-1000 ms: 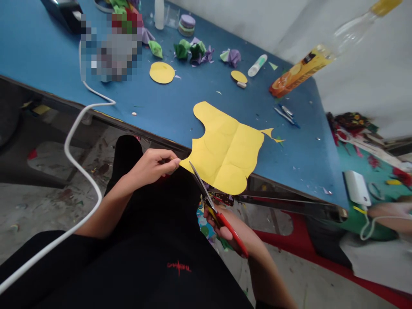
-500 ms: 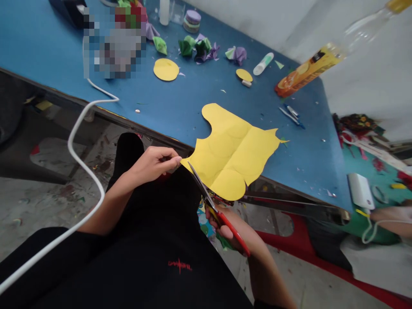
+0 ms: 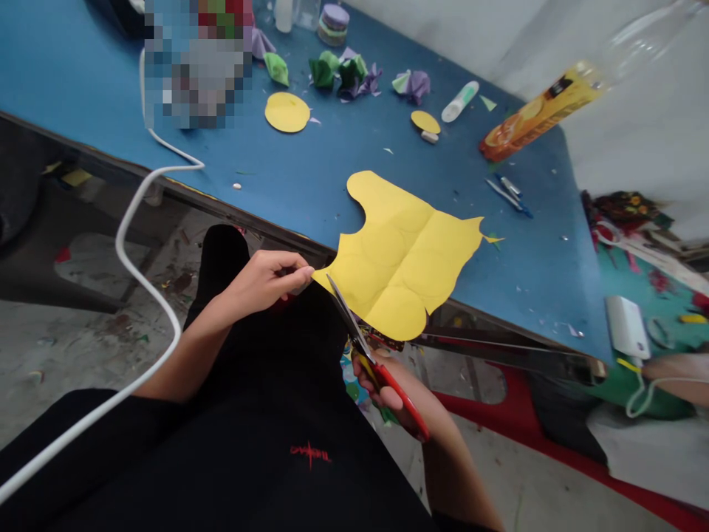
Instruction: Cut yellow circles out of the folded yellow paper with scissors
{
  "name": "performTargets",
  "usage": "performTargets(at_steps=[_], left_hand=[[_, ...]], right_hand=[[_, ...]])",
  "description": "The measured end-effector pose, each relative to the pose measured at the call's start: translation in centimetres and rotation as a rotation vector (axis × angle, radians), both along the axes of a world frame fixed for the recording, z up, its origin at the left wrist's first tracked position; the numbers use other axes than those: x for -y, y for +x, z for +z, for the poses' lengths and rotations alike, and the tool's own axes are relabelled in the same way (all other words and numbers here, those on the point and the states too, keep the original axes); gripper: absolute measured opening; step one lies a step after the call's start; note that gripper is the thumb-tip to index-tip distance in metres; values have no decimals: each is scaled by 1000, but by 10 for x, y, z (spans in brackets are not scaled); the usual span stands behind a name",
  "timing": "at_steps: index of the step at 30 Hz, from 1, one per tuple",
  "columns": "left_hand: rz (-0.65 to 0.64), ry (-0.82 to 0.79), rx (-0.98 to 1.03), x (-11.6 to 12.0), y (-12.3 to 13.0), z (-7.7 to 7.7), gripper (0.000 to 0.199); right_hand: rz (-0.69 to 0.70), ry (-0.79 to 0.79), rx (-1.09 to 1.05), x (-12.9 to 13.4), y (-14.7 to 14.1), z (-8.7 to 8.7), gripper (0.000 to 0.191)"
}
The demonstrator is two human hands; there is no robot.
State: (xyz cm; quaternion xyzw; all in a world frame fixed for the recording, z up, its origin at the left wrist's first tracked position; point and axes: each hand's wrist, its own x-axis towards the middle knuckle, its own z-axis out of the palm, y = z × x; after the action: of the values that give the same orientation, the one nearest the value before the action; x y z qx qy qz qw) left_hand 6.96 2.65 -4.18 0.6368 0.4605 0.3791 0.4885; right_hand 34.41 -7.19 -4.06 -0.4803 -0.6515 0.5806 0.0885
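Pinching the yellow paper (image 3: pixel 402 258) corner, left hand (image 3: pixel 266 281); right hand (image 3: pixel 388 391) grips scissors (image 3: pixel 365 355) at its edge.

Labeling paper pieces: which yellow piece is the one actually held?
The big scalloped yellow sheet at the table edge, pinched at its corner by the left hand. The two small yellow discs lie untouched farther back.

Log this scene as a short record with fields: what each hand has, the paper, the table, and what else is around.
left hand: pinches the near left corner of the yellow sheet
right hand: holds red-handled scissors, blades at the sheet's near edge
sheet: creased, scalloped cut-outs along its edges, overhangs the blue table
on table: two yellow discs, crumpled green and purple paper, glue stick, orange-labelled bottle, scraps
other: white cable hangs off the table's near edge
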Motion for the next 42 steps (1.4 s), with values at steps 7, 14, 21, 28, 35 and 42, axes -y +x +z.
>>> performTargets(at_steps=[7, 14, 21, 28, 35, 42], left_hand=[[4, -13, 11, 2, 0, 1, 24], [9, -35, 8, 4, 0, 0, 24], [2, -30, 6, 4, 0, -1, 24], [128, -35, 123, 5, 0, -1, 21], [292, -191, 377, 17, 21, -6, 17], [272, -222, 374, 19, 29, -6, 21]], right_hand=[[-46, -27, -58, 8, 0, -6, 89], [-48, -49, -93, 10, 0, -13, 92], [-47, -74, -192, 12, -6, -19, 89], [-15, -19, -236, 6, -11, -22, 87], [-28, 53, -131, 4, -17, -24, 90], [-46, 63, -99, 3, -22, -24, 90]])
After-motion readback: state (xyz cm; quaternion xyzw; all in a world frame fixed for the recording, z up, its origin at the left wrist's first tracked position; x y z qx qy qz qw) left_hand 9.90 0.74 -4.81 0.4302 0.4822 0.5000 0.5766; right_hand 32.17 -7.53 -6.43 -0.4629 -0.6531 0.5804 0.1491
